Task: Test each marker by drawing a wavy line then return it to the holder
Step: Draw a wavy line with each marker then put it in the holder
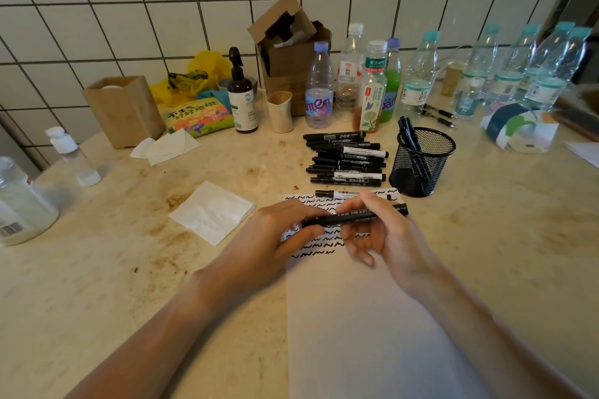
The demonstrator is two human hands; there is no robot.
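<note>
Over the white paper sheet (372,317), already crossed by rows of black squiggles, the left hand (278,236) and right hand (385,233) both pinch one black marker (355,217) level, while only a few pens stand in the black mesh holder (421,162) and a pile of black markers (346,159) waits on the tabletop (129,269), so most testing seems left.

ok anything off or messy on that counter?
Yes: brown stains blotch the countertop left of the paper. The cardboard box by the wall is torn open. A loose pile of markers lies beside the mesh holder.
</note>
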